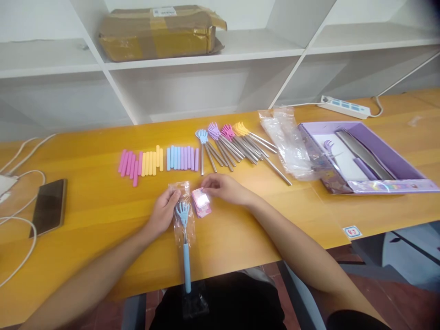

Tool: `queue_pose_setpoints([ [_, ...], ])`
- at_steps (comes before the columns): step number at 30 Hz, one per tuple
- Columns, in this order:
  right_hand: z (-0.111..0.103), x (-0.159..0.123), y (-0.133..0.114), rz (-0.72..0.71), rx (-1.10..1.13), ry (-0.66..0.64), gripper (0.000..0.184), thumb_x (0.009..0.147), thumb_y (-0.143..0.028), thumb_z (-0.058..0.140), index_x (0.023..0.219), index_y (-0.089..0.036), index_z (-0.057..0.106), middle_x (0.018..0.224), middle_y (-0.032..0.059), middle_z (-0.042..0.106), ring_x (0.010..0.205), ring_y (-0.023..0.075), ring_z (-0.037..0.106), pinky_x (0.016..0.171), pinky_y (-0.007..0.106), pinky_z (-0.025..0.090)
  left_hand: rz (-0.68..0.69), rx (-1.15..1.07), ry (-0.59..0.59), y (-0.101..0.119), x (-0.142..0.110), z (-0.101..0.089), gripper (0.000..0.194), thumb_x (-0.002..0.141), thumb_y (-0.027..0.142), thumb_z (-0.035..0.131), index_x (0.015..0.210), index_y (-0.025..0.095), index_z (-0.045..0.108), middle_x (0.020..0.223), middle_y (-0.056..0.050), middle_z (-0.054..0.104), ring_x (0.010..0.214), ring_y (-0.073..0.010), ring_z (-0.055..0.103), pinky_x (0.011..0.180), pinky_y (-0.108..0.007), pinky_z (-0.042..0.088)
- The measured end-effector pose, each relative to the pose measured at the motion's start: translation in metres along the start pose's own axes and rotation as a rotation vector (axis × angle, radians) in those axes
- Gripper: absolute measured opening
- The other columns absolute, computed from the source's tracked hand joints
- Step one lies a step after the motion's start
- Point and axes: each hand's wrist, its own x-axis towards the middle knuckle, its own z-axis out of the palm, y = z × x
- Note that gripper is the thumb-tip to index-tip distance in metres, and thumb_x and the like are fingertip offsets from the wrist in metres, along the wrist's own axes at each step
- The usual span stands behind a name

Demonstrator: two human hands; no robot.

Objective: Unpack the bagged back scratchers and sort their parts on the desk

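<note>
My left hand [165,208] is closed on the upper part of a clear plastic bag [178,236]. Inside the bag lies a blue back scratcher [186,266], claw end up, its handle reaching past the table's front edge. Just right of it, the fingertips of my right hand [223,187] pinch the top edge of a small stack of pink cards [201,204]. Beyond my hands are back scratcher heads on metal rods: blue [201,136], purple [213,131], magenta [228,132] and yellow [241,129]. Loose handle sleeves, magenta [129,163], yellow [148,163], blue [175,157] and purple [189,158], lie in rows to the left.
A purple box [385,142] at right holds a purple scratcher piece and a grey item. Clear plastic bags [287,144] lie beside it. A phone [49,207] and white cables [25,247] are at left, a power strip [345,107] at back right. A taped carton [161,34] sits on the shelf.
</note>
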Motion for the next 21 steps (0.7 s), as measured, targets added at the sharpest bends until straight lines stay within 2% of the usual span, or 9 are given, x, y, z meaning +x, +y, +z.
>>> queue_pose_setpoints([
  [5,-0.003,0.0,-0.001,0.052,0.021,-0.016,0.032,0.085,-0.047,0.085,0.09,-0.018,0.072,0.087,0.004,0.074,0.079,0.0166,0.065,0.074,0.031,0.052,-0.053,-0.035,0.008,0.004,0.001,0.002,0.065,0.084,0.082,0.071,0.087,0.017,0.069,0.083,-0.002,0.065,0.077,-0.0194,0.062,0.07,-0.03,0.051],
  [9,-0.007,-0.003,-0.007,0.068,0.057,-0.064,0.033,0.086,-0.048,0.084,0.091,-0.017,0.073,0.093,0.0049,0.075,0.085,0.0173,0.066,0.081,0.032,0.053,-0.043,-0.016,0.013,0.003,0.0,0.002,0.065,0.087,0.082,0.068,0.088,0.017,0.069,0.082,-0.002,0.066,0.075,-0.0185,0.061,0.069,-0.029,0.05],
  [11,-0.009,-0.005,-0.009,0.095,0.088,-0.073,0.035,0.086,-0.05,0.084,0.09,-0.017,0.072,0.09,0.0037,0.073,0.079,0.015,0.063,0.074,0.029,0.052,-0.024,0.0,0.015,0.002,0.0,0.001,0.065,0.089,0.082,0.067,0.089,0.017,0.069,0.083,-0.003,0.068,0.076,-0.0186,0.061,0.07,-0.029,0.05],
  [14,-0.012,-0.007,-0.011,0.133,0.159,-0.053,0.037,0.087,-0.051,0.084,0.09,-0.017,0.068,0.075,-0.0012,0.066,0.062,0.01,0.053,0.055,0.023,0.042,-0.005,0.033,0.014,0.0,0.0,0.001,0.066,0.091,0.082,0.064,0.082,0.017,0.068,0.079,-0.003,0.067,0.072,-0.0184,0.06,0.068,-0.03,0.049],
  [16,-0.013,-0.008,-0.013,0.096,0.234,-0.019,0.035,0.089,-0.047,0.083,0.099,-0.018,0.068,0.072,-0.0038,0.063,0.057,0.0086,0.052,0.049,0.021,0.04,-0.003,0.053,0.002,0.0,-0.001,0.0,0.069,0.092,0.084,0.06,0.075,0.017,0.068,0.073,-0.003,0.066,0.067,-0.018,0.059,0.067,-0.03,0.048],
  [18,-0.013,-0.009,-0.015,0.022,0.311,-0.01,0.039,0.09,-0.043,0.083,0.116,-0.019,0.068,0.081,-0.0032,0.066,0.058,0.0084,0.058,0.048,0.021,0.046,-0.003,0.053,-0.01,0.0,-0.001,0.001,0.072,0.092,0.085,0.058,0.071,0.017,0.068,0.07,-0.004,0.066,0.065,-0.0181,0.059,0.066,-0.03,0.048],
  [21,-0.008,-0.014,-0.02,-0.05,0.358,-0.111,0.049,0.09,-0.042,0.084,0.13,-0.02,0.066,0.096,0.0011,0.072,0.067,0.0113,0.071,0.058,0.025,0.06,-0.003,0.018,-0.01,0.0,0.0,0.002,0.071,0.092,0.084,0.06,0.071,0.017,0.066,0.07,-0.004,0.066,0.065,-0.0181,0.059,0.065,-0.03,0.047],
])
